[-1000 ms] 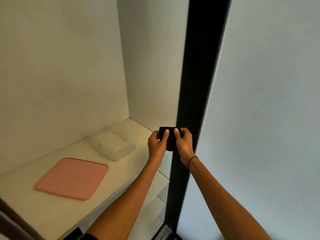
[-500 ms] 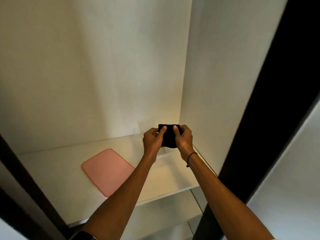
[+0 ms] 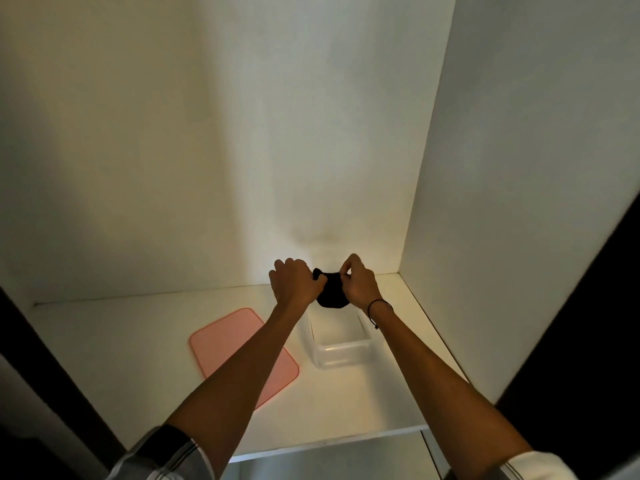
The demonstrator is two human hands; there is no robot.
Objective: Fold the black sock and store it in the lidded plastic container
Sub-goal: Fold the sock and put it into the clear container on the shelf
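A folded black sock (image 3: 331, 293) hangs between both hands, just above the far end of a clear plastic container (image 3: 341, 351) that stands open on the white shelf. My left hand (image 3: 294, 280) pinches the sock's left edge. My right hand (image 3: 356, 280) pinches its right edge. The container's pink lid (image 3: 227, 341) lies flat on the shelf to the left of the container, partly hidden by my left forearm. The sock's lower part sits at the container's rim; whether it touches the inside I cannot tell.
The white shelf (image 3: 346, 410) sits inside a white cabinet with a back wall and a right side wall (image 3: 519, 202) close to the container. Dark frame edges stand at the far left and far right. A lower shelf shows beneath the front edge.
The view has swung to face the shelf squarely. Both hands have carried the sock forward and down over the open container, and the grip has shifted to pinching its upper edges.
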